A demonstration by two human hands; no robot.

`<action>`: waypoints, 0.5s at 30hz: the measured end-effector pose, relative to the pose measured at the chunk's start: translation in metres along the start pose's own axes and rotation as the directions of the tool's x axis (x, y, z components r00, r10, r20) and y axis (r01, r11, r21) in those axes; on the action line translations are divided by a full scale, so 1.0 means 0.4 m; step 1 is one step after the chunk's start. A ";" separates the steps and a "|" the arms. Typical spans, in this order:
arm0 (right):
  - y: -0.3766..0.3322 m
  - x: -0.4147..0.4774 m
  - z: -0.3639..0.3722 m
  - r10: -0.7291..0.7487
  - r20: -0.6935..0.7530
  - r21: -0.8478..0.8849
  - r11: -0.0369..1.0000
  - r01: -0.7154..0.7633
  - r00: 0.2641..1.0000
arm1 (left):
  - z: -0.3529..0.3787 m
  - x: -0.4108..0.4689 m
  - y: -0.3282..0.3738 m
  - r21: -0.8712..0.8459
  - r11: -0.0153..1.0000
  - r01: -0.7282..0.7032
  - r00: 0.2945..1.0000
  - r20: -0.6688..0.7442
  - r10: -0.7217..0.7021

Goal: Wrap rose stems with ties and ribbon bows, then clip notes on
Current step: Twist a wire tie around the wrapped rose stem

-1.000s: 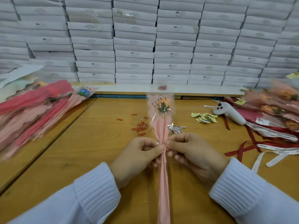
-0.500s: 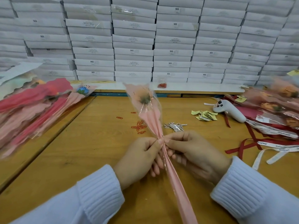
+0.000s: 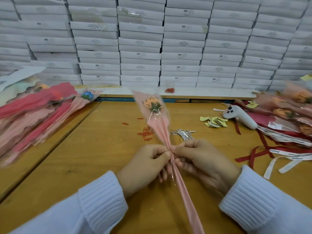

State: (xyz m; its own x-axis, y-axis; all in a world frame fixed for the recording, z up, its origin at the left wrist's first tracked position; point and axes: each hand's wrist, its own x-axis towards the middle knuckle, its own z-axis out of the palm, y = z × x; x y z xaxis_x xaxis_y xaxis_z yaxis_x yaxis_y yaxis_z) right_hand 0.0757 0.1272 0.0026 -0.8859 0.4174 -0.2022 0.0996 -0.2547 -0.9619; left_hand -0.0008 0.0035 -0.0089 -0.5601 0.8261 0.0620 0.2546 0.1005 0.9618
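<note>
A single rose in a pink and clear sleeve (image 3: 157, 122) stands tilted, head leaning left and away, its tail running down to the lower right. My left hand (image 3: 146, 164) and my right hand (image 3: 200, 159) both pinch the gathered sleeve at its neck, thumbs and forefingers meeting there. Whether a tie lies between the fingertips is hidden. A heap of silver twist ties (image 3: 183, 133) lies just beyond my right hand. Red paper clips (image 3: 146, 132) are scattered left of the sleeve. Yellow notes (image 3: 214, 121) sit further right.
Wrapped roses are piled at the left (image 3: 37, 115) and at the right (image 3: 290, 108). A white glue gun (image 3: 239, 115) and red and white ribbons (image 3: 278, 149) lie on the right of the wooden table (image 3: 94, 149). Stacked white boxes (image 3: 160, 44) wall the back.
The rose went from upright to leaning left, and its tail swung to the lower right. Both hands kept their pinch at the neck and shifted only slightly.
</note>
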 end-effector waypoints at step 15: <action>0.009 0.002 0.011 0.121 0.089 0.309 0.940 -0.143 0.989 | 0.006 0.002 -0.009 -0.504 0.862 0.056 0.981 -0.135 -0.142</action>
State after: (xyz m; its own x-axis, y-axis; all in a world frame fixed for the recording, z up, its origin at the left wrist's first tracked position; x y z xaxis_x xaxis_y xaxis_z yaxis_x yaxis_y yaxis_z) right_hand 0.0734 0.1228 -0.0001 -0.9041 0.3045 -0.2999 0.0801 -0.5684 -0.8188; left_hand -0.0005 0.0051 -0.0129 -0.6920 0.7207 -0.0401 -0.2093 -0.1471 0.9667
